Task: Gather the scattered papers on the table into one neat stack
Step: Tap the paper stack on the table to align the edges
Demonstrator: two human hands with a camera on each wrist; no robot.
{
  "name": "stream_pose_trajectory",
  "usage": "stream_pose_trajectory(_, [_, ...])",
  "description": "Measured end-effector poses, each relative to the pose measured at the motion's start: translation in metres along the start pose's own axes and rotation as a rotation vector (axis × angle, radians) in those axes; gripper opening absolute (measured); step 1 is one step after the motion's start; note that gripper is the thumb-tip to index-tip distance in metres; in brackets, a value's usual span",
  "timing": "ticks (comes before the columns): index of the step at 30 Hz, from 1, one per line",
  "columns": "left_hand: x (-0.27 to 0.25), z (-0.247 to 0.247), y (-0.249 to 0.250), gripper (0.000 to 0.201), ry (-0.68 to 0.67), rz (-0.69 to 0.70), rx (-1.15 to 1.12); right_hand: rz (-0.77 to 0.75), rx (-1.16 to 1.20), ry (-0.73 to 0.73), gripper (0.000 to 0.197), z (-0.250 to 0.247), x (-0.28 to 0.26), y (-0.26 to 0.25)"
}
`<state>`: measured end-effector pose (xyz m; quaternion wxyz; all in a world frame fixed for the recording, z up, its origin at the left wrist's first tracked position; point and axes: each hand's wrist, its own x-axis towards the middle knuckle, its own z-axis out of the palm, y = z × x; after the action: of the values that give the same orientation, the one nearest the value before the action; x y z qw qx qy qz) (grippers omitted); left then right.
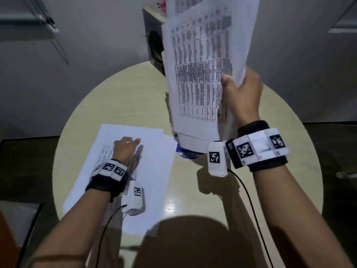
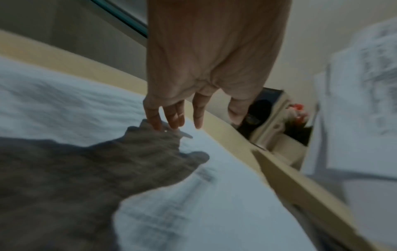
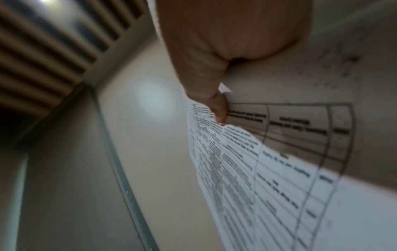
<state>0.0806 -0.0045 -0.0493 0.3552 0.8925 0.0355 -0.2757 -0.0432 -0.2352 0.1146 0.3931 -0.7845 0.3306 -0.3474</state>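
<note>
Papers half gathered
Right hand (image 1: 241, 95) pinches raised sheets (image 1: 201, 64); left hand (image 1: 125, 149), fingers spread, presses lower-left pile (image 1: 154, 171). Loose sheets may slip.

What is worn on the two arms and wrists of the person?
Both forearms are bare, without sleeves. Each wrist has a black band carrying white blocks with black-and-white square markers. A white camera box hangs below each wrist, and a thin black cable runs back from it.

Table (image 1: 270, 151): sheets (image 1: 150, 171) lie on its left half under the left hand (image 1: 125, 149). Right hand (image 1: 241, 93) holds papers (image 1: 199, 74) above the right half. Box (image 1: 152, 35) behind.
</note>
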Motion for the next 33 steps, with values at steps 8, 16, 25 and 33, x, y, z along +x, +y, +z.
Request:
stream_pose_trajectory(8, [-0.012,-0.077,-0.089,0.074,0.244,-0.341,0.187,0.710,0.216,-0.334,0.024,0.083,-0.118,0.073])
stream_pose_trajectory(16, [-0.046,-0.045,-0.084,0.073,0.047,-0.178,0.302,0.768,-0.132,-0.374,0.044,0.123,-0.200,0.071])
stream_pose_trajectory(25, [-0.061,-0.027,-0.084,0.079,0.076,-0.140,0.274,0.904,0.036,-0.491,0.025,0.110,-0.201,0.068])
stream_pose_trajectory(33, [-0.058,-0.044,-0.101,0.088,0.060,-0.193,0.137,0.436,-0.014,-0.590,0.044,0.113,-0.211,0.029])
